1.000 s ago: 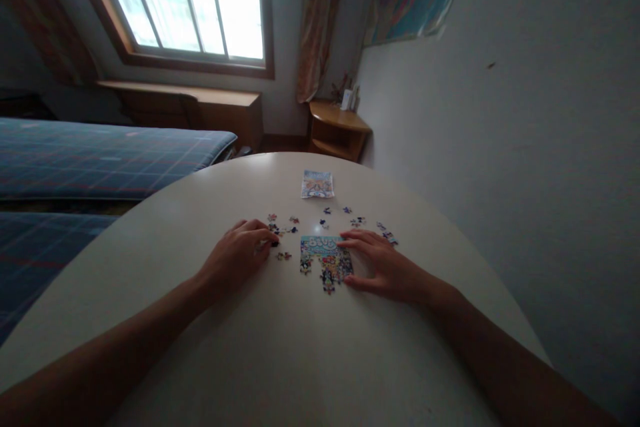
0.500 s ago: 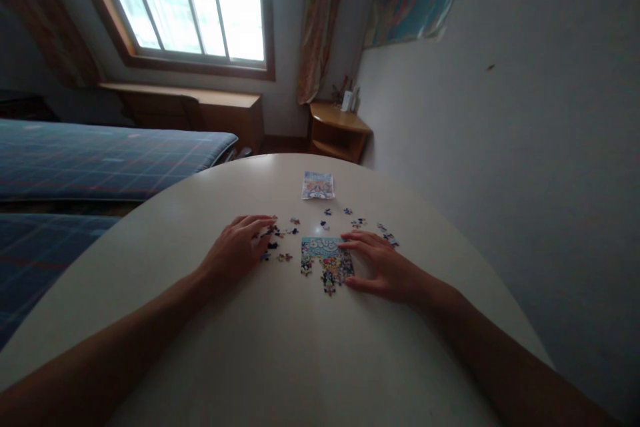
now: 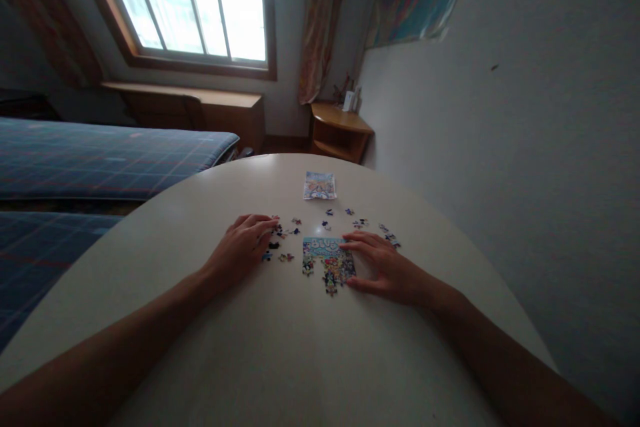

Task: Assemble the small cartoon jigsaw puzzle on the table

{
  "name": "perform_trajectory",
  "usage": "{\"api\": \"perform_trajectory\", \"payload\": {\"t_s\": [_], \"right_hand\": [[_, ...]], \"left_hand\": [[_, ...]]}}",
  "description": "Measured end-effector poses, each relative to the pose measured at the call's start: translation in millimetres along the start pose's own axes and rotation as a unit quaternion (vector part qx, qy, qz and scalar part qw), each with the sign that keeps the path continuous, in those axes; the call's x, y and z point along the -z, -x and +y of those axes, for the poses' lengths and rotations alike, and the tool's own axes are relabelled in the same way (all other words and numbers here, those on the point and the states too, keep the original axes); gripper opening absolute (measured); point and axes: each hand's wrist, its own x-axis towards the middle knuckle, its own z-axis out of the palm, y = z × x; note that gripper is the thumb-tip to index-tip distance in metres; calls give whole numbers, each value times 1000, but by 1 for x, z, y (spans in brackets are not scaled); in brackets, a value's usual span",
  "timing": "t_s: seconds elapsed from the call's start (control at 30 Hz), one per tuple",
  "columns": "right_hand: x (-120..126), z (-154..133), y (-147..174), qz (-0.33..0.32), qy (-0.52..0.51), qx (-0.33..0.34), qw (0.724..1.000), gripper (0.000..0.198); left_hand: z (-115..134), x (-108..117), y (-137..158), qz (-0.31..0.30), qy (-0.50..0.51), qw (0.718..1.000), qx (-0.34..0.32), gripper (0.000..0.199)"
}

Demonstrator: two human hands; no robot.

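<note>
In the head view, a partly joined jigsaw (image 3: 320,248) lay flat near the middle of a round white table (image 3: 310,360), its top edge straight and its near edge ragged with gaps. The right hand (image 3: 380,263) rested at its right side, thumb and fingers spread well apart, index fingertip on or just beside the top corner and thumb near the lower one; it gripped nothing visible, and its placing probably kept the joined part from sliding. The left hand (image 3: 245,243) lay half open to the left, fingers curved down over a cluster of loose pieces (image 3: 277,231); whether it had hold of one could not be told, since the fingers covered some of them. Other pieces (image 3: 393,239) were scattered beyond the jigsaw and the right hand, seemingly spaced so each could be picked out. Farther back sat a creased printed sheet (image 3: 320,185), facing the person perhaps for easy viewing, its picture too small to read. Dim light blurred the pieces' patterns, and both forearms ran out of frame.
</note>
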Motion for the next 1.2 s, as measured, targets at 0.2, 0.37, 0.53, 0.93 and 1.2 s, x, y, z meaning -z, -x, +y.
{"api": "perform_trajectory", "payload": {"t_s": [0.2,0.37,0.53,0.93,1.2], "right_hand": [[-1,2,1,5,4,9,1000,61],[0,1,1,4,1,9,1000,60],[1,-1,0,-2,4,5,1000,60],[3,-3,0,-4,-2,1,1000,60],[1,-2,0,3,-4,4,1000,61]], "left_hand": [[3,3,-2,-9,4,999,34,40],[7,2,0,-47,7,998,47,53],[6,5,-3,-1,0,997,83,48],[-9,8,-7,-13,4,998,59,41],[-7,14,-9,-6,-29,997,76,25]]}}
